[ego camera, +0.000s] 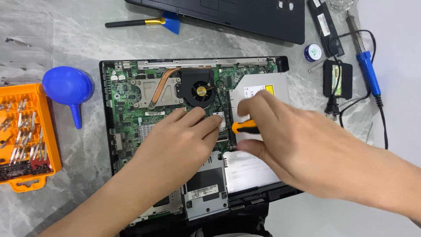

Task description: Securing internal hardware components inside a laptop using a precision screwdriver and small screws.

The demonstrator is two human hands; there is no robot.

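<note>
While my left hand [182,138] lies flat on the green motherboard [131,101], fingers together and empty, its fingertips touch the board just below the black cooling fan [201,91]. Seen from my head, my right hand [285,140] is to the right of that fan, fingers clamped around an orange-and-black screwdriver [245,127] whose handle pokes out toward my left fingertips. Its tip is hidden, so I cannot tell what it touches. A copper heat pipe [160,85] curves away left of the fan, and the silver optical drive [263,87] sits right of it, partly under my right hand. Well left of the fan, off the opened laptop, lie a blue air blower [68,87] and an orange bit tray [26,136].
</note>
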